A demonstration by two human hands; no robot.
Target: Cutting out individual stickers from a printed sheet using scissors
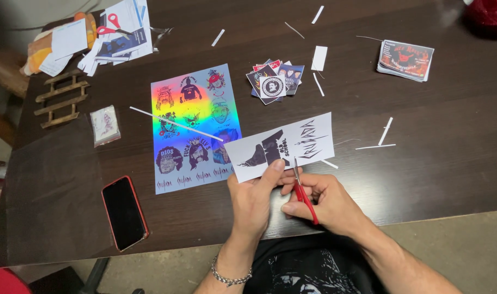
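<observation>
1. The white sticker strip (281, 146) with black printed designs is held just above the near part of the dark tabletop (439, 179), tilted, its lower edge towards the person.
2. The left hand (256, 198) is clamped on the strip's lower edge, thumb on top. Judgement: keep this pinch close to the cut line so the paper stays taut and does not fold.
3. The right hand (327, 202) is closed around the red-handled scissors (301, 191), whose blades point up and meet the strip's lower edge between two designs. Whether the blades are apart cannot be told.
4. Judgement: aim the cut along the white gap between prints; feed the strip into the blades with the left hand instead of swinging the scissors.
5. Just beside the strip lies a holographic sticker sheet (196, 125) with a thin white offcut (175, 124) across it.
6. Beyond lie a pile of cut stickers (273, 81) and a stack of printed cards (406, 60); a red-cased phone (124, 212) lies near the left.
</observation>
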